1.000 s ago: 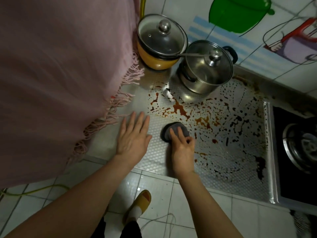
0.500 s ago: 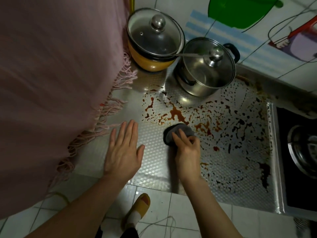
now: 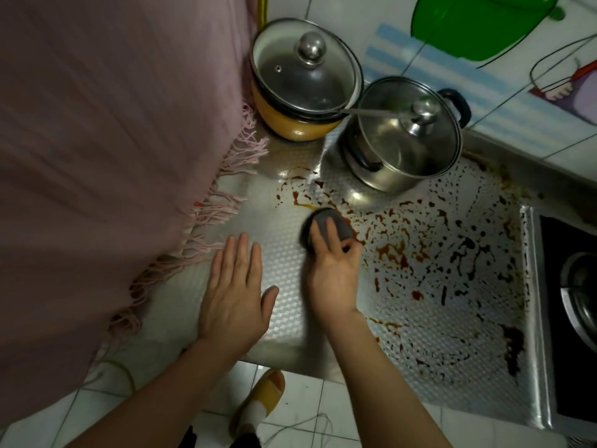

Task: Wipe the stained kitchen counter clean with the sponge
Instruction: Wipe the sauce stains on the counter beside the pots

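Sponge (image 3: 326, 228): a dark grey, rounded pad is laid flat on the counter (image 3: 284, 266); its long axis runs from near-left to far-right.
Sponge position: it is set at the left margin of the stains (image 3: 436, 253), in front of the steel pot (image 3: 403, 137).
Right hand (image 3: 332, 270): the fingers are pressed on top of the sponge and curled over its near edge; the pad projects beyond the fingertips, away from the body.
Left hand (image 3: 235, 295): it is spread flat on bare counter, palm down, nothing held, just left of the sponge.
Edges: a fringed pink cloth (image 3: 113, 140) overhangs the left side; the yellow pot (image 3: 300, 82) and steel pot stand at the back; the stove (image 3: 571, 318) borders the right.
Open room: stained surface extends rightward to the stove rim.
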